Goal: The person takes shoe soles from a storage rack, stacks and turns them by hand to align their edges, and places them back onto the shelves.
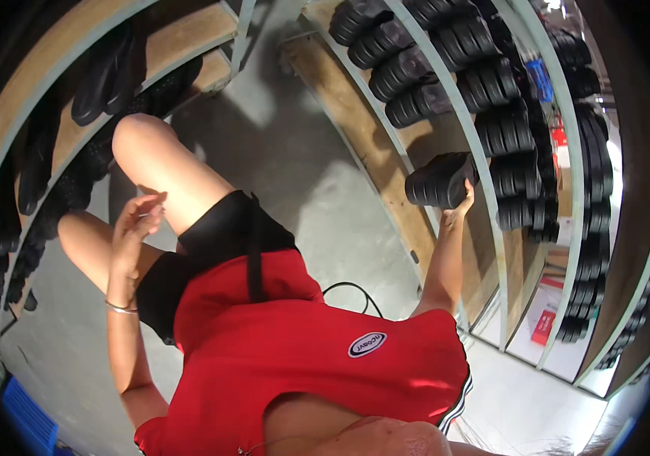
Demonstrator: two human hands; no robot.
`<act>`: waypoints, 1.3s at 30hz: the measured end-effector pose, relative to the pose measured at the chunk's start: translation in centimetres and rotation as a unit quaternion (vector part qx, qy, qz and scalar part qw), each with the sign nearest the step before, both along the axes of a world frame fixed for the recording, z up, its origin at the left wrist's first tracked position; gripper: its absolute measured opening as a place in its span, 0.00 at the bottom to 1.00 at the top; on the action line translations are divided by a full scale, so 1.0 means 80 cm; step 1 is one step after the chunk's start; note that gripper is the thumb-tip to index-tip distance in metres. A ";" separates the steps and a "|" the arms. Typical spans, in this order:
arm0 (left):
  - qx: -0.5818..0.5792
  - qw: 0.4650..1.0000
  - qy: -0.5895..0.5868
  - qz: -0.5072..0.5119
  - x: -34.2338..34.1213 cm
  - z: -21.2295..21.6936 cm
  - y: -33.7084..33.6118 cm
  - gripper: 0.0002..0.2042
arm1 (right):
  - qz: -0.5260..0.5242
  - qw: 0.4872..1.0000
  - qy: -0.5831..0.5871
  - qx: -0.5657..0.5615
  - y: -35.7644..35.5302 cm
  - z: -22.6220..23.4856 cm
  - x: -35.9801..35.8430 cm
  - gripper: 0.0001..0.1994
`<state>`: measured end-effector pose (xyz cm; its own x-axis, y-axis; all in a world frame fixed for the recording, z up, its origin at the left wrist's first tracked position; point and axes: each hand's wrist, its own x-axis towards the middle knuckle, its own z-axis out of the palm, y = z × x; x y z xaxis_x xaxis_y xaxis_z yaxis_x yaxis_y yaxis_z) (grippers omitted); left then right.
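Note:
My right hand point(460, 201) reaches out to the right, closed on the near end of a black ribbed piece point(437, 181). It is rounded at the end and looks like a shoe or a set of shoe soles; the exact kind is not clear. It is at the edge of a shelf, next to several similar black ribbed pieces point(509, 129) in rows. My left hand point(139, 220) holds nothing. Its fingers are loosely bent and apart, and it hovers over my bare legs, away from the shelves.
A wooden shelf board point(363, 129) runs along the right, with metal rails point(446, 83) above it. On the left stands another rack point(180, 34) with long black pieces point(104, 76). A black cable point(355, 287) lies on the grey floor. A blue plastic item point(27, 414) sits at lower left.

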<state>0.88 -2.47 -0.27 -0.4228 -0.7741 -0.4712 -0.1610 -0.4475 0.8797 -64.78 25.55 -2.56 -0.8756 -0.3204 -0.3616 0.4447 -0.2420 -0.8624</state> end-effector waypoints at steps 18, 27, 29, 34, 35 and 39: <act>0.051 0.989 -0.017 0.139 0.044 -0.051 0.021 0.16 | -0.124 0.719 0.636 0.251 -0.184 -0.002 0.058 0.16; -0.020 0.968 0.080 0.235 0.069 -0.075 0.030 0.11 | 0.498 0.749 0.438 -0.001 -0.484 -0.039 0.465 0.24; -0.008 0.960 0.075 0.269 0.082 -0.067 0.040 0.11 | 0.543 0.768 0.340 0.010 -0.559 -0.019 0.550 0.29; -0.062 0.934 0.035 0.349 0.133 -0.068 0.051 0.11 | 0.681 0.718 0.073 0.123 -0.730 -0.025 0.614 0.30; -0.096 0.924 0.017 0.369 0.147 -0.076 0.049 0.11 | 0.717 0.693 -0.002 0.080 -0.731 -0.023 0.627 0.24; -0.143 0.863 0.028 0.483 0.201 -0.090 -0.023 0.16 | 0.746 0.655 -0.042 0.109 -0.742 -0.021 0.632 0.23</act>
<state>16.97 -4.33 -7.46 0.4695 -0.8594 -0.2024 0.2131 -0.1121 0.9706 -14.21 -33.79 -4.28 0.3810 -0.7300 -0.5674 0.0944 0.6412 -0.7616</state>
